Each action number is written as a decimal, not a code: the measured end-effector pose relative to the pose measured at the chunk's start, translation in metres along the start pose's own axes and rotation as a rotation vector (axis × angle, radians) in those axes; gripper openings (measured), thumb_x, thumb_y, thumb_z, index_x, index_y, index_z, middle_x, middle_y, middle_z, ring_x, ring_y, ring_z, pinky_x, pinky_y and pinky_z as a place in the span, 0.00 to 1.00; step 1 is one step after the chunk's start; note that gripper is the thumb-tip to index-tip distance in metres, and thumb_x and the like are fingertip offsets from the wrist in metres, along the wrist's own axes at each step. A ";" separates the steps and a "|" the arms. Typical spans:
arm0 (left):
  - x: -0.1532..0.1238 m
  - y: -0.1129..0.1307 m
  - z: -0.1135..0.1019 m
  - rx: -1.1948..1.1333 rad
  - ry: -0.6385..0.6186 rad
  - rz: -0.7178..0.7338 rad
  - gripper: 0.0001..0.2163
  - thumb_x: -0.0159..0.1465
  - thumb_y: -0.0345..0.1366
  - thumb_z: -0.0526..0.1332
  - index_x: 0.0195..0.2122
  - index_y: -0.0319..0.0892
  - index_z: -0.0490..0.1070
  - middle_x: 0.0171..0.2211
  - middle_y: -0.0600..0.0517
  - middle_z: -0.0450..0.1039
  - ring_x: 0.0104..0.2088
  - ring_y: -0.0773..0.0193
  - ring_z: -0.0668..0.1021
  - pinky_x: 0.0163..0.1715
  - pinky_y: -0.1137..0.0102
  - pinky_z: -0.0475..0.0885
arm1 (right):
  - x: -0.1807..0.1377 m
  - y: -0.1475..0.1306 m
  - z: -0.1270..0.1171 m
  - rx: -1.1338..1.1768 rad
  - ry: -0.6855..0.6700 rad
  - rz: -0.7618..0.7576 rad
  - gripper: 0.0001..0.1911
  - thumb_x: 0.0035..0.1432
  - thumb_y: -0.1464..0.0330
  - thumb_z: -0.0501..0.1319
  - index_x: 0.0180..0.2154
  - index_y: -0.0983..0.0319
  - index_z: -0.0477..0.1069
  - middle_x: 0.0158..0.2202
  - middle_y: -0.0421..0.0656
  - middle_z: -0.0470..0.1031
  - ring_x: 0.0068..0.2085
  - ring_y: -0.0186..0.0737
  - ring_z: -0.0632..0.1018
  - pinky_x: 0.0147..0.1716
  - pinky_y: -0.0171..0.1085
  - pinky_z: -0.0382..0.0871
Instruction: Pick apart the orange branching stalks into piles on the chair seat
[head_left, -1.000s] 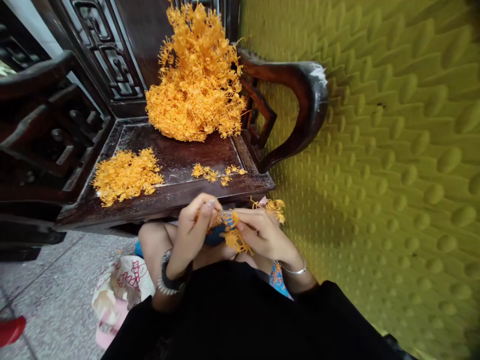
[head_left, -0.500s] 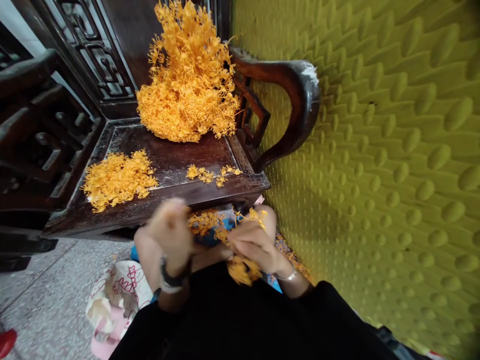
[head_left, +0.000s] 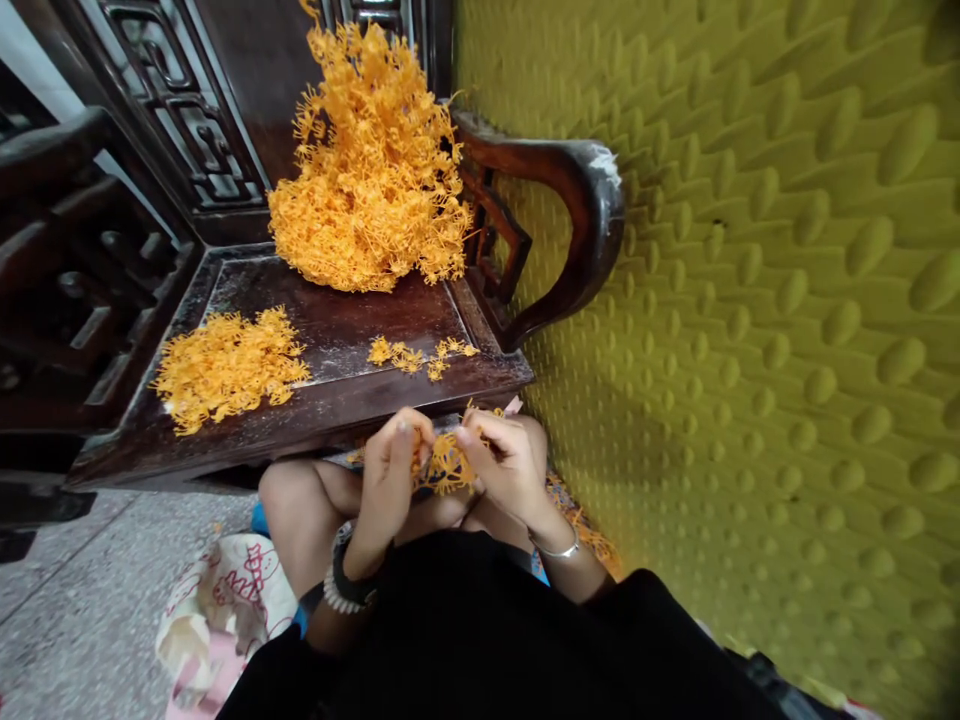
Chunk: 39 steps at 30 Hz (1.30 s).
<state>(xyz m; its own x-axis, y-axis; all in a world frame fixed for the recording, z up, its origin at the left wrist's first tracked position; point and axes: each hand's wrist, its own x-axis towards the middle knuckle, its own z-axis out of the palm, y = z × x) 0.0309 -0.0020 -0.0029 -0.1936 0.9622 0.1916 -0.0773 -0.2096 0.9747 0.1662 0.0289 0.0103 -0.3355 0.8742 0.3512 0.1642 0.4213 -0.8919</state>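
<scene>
Both my hands meet just in front of the dark wooden chair seat [head_left: 352, 385], over my knees. My left hand [head_left: 394, 475] and my right hand [head_left: 506, 465] are closed in pinches on a small orange plastic cluster [head_left: 448, 466] held between them. A tall heap of the same orange plastic pieces [head_left: 371, 175] is piled at the back of the seat. A flatter pile of orange pieces [head_left: 225, 365] lies at the seat's front left. A few loose orange bits [head_left: 416, 353] lie at the front right.
A yellow-green padded wall [head_left: 750, 300] with raised bumps fills the right side. The chair's curved armrest [head_left: 577, 200] stands beside it. A white printed bag [head_left: 225, 600] lies on the speckled floor at lower left. More orange pieces lie by my right knee [head_left: 581, 520].
My left hand swung away and came back to the orange cluster. My right hand dropped toward my lap, then rose again. The view drifted slightly left and up.
</scene>
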 end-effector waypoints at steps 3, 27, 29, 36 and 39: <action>0.000 0.002 0.001 0.129 -0.173 0.030 0.23 0.61 0.57 0.57 0.22 0.42 0.65 0.19 0.56 0.60 0.20 0.69 0.63 0.20 0.72 0.59 | 0.001 0.001 0.000 0.023 -0.048 0.020 0.23 0.64 0.58 0.55 0.19 0.60 0.54 0.19 0.35 0.54 0.22 0.31 0.58 0.22 0.35 0.51; -0.012 -0.017 0.009 -0.072 0.015 -0.038 0.15 0.68 0.49 0.54 0.34 0.43 0.66 0.18 0.59 0.58 0.18 0.70 0.62 0.21 0.74 0.59 | -0.007 0.013 0.024 0.259 0.338 0.216 0.24 0.62 0.54 0.56 0.20 0.60 0.55 0.19 0.34 0.53 0.22 0.29 0.55 0.22 0.34 0.50; -0.015 -0.022 0.013 0.004 -0.009 0.004 0.18 0.68 0.53 0.50 0.32 0.43 0.65 0.19 0.58 0.60 0.20 0.70 0.63 0.22 0.73 0.59 | -0.007 0.014 0.027 0.178 0.367 0.167 0.24 0.63 0.56 0.56 0.20 0.60 0.53 0.19 0.34 0.52 0.22 0.29 0.55 0.23 0.34 0.50; -0.009 -0.025 0.011 0.095 -0.143 0.016 0.19 0.63 0.54 0.58 0.28 0.42 0.65 0.21 0.58 0.61 0.22 0.70 0.63 0.23 0.73 0.59 | -0.008 0.016 0.028 0.159 0.326 0.169 0.26 0.62 0.54 0.56 0.19 0.60 0.52 0.19 0.35 0.52 0.22 0.29 0.56 0.22 0.33 0.51; -0.009 -0.028 0.017 -0.072 -0.117 -0.093 0.21 0.64 0.51 0.58 0.22 0.41 0.62 0.17 0.59 0.57 0.19 0.72 0.60 0.21 0.74 0.57 | -0.009 0.015 0.030 0.405 0.241 0.289 0.25 0.59 0.52 0.58 0.20 0.60 0.57 0.18 0.34 0.55 0.21 0.29 0.57 0.20 0.32 0.52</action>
<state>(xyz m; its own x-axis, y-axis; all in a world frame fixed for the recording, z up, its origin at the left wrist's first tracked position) 0.0517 -0.0016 -0.0295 -0.0676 0.9908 0.1171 -0.1606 -0.1266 0.9789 0.1436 0.0203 -0.0142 -0.1001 0.9910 0.0884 -0.1677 0.0708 -0.9833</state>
